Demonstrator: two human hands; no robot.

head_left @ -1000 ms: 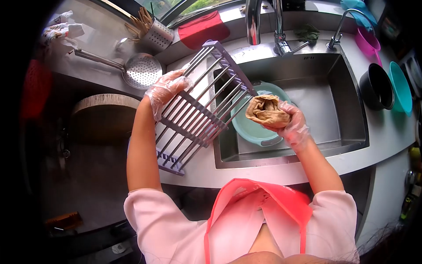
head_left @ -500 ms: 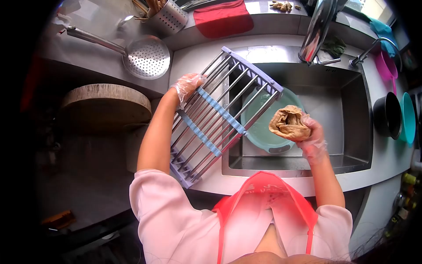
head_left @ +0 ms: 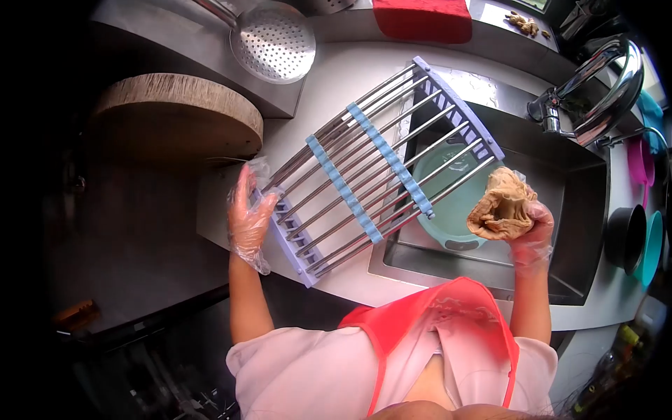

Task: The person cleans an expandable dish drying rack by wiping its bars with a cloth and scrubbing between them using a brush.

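Note:
A drying rack (head_left: 364, 161) with steel bars, lilac ends and two blue cross strips lies slantwise over the counter and the left part of the sink (head_left: 560, 231). My left hand (head_left: 250, 217), in a clear plastic glove, is at the rack's near left end with fingers apart. Its fingertips are close to the lilac end piece; whether they touch it I cannot tell. My gloved right hand (head_left: 535, 227) is closed round a bunched tan cloth (head_left: 500, 206), held above the sink. Below the rack, a pale green basin (head_left: 448, 234) with water stands in the sink.
A round wooden chopping board (head_left: 178, 115) is at the left, with a perforated skimmer (head_left: 274, 43) behind it. A red cloth (head_left: 423, 19) and ginger pieces (head_left: 525, 24) lie at the back. The chrome tap (head_left: 605, 91) rises behind the sink; a black pot (head_left: 625, 240) stands right.
My left hand has let go of the rack's middle bars and moved toward me to its near left end. My right hand still holds the cloth. The view has shifted.

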